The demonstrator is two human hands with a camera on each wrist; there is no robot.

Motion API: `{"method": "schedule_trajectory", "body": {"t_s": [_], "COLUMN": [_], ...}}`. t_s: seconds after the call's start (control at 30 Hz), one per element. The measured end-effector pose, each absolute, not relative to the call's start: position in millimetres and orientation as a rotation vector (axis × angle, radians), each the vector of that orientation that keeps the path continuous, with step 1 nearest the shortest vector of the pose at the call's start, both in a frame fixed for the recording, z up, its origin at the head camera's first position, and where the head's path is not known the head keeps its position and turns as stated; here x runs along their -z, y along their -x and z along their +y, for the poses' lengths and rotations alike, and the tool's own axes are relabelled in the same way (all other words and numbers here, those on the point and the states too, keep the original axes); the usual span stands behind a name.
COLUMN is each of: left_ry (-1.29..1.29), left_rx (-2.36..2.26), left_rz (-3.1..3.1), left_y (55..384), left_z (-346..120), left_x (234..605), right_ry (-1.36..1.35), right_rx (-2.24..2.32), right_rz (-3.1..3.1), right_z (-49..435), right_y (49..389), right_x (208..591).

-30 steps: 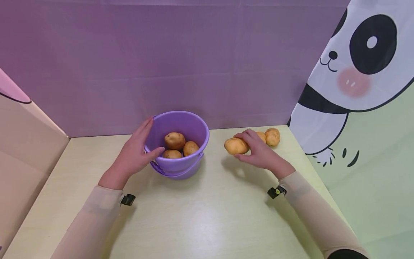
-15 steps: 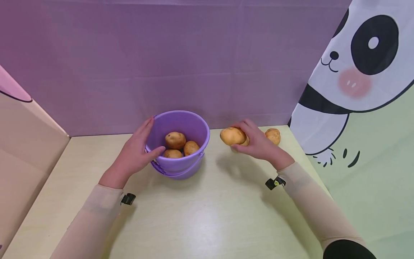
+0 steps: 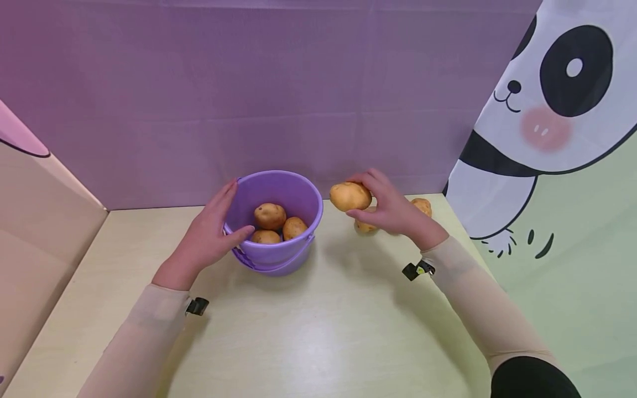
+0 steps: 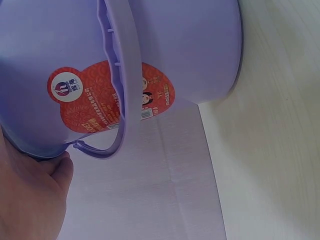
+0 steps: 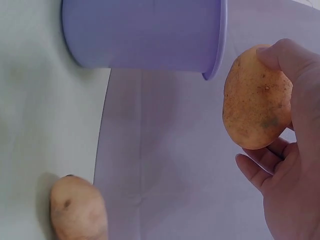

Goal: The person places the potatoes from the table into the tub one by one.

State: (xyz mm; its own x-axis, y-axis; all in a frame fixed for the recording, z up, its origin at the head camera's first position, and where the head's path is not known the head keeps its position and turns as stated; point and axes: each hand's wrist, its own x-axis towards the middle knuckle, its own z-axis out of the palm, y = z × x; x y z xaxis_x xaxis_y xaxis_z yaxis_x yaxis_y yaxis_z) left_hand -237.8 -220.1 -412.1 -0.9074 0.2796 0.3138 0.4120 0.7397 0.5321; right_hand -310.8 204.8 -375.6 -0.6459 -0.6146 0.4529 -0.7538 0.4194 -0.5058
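A purple plastic bucket (image 3: 273,251) stands upright near the back wall with three potatoes (image 3: 269,216) inside. My left hand (image 3: 209,235) holds the bucket's left rim, its thumb over the near part of the rim and its fingers along the left side. In the left wrist view the bucket's handle (image 4: 131,75) hangs across a red label (image 4: 95,95). My right hand (image 3: 390,204) grips a light brown potato (image 3: 350,197) between thumb and fingers, raised above the table just right of the bucket; the right wrist view shows this potato (image 5: 256,97) apart from the rim.
Beneath my right hand another potato (image 3: 365,226) lies on the pale table (image 3: 298,337), partly hidden. One more potato (image 3: 422,206) sits at the back right corner. A purple cloth wall (image 3: 298,99) rises behind, and a panda-printed panel (image 3: 542,143) borders the right.
My right hand has lifted the potato and carried it left towards the bucket, uncovering a potato on the table. My left hand and the bucket have stayed in place.
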Motion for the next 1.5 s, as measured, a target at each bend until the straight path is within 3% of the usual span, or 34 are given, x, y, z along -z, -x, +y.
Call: {"method": "schedule_trajectory", "body": {"t_s": [0.7, 1.5], "left_ry": [0.547, 0.537], "left_rx": [0.886, 0.9], "left_rz": [-2.72, -2.722], "left_y": [237.5, 238.2], "left_z": [-221.4, -221.5], "left_x": [413.8, 414.2], "right_ry": [-1.374, -1.555], "right_rx": [-0.967, -0.979], "right_rz": [-2.449, -2.436], "right_z": [158.9, 109.6], "right_y": [316.2, 322.1], "right_x": [352.4, 352.7]}}
